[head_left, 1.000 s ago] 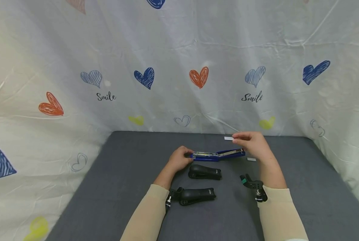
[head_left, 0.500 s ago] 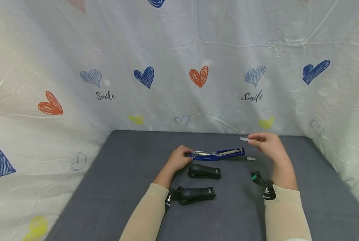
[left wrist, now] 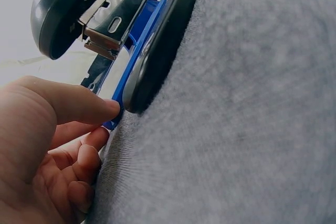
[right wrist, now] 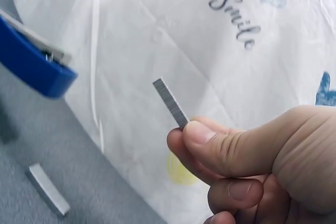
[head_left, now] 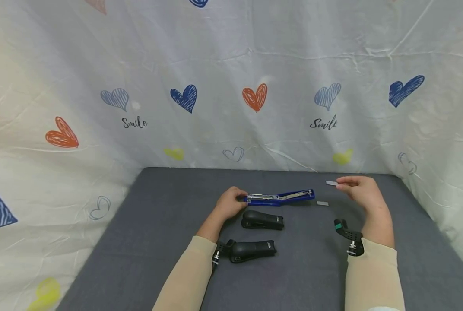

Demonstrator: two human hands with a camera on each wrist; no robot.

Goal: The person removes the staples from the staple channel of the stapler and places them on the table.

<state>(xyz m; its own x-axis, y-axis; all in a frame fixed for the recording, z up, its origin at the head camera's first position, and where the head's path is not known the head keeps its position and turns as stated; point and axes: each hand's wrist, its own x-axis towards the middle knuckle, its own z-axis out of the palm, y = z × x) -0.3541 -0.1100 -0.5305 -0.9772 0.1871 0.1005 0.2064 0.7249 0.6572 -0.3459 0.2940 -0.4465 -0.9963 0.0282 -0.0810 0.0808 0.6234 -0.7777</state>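
Observation:
A blue stapler point(head_left: 263, 203) lies unfolded toward the far part of the table, its top arm swung out to the right. My left hand point(head_left: 229, 204) pinches its left end between thumb and fingers, which the left wrist view shows on the blue base point(left wrist: 128, 72). To the right of it, my right hand point(head_left: 365, 192) holds a strip of staples point(right wrist: 169, 99) by one end, between thumb and forefinger, raised off the table. Another staple strip point(head_left: 322, 203) lies on the cloth just right of the stapler.
Nearer to me on the grey table point(head_left: 169, 242) lie two black staplers, one point(head_left: 262, 220) close behind the left hand and another point(head_left: 252, 251) by the left wrist. A white curtain point(head_left: 216, 129) with printed hearts hangs along the back edge.
My right hand has moved to the right and slightly down with the staple strip, away from the blue stapler. The left hand has stayed on the stapler's end.

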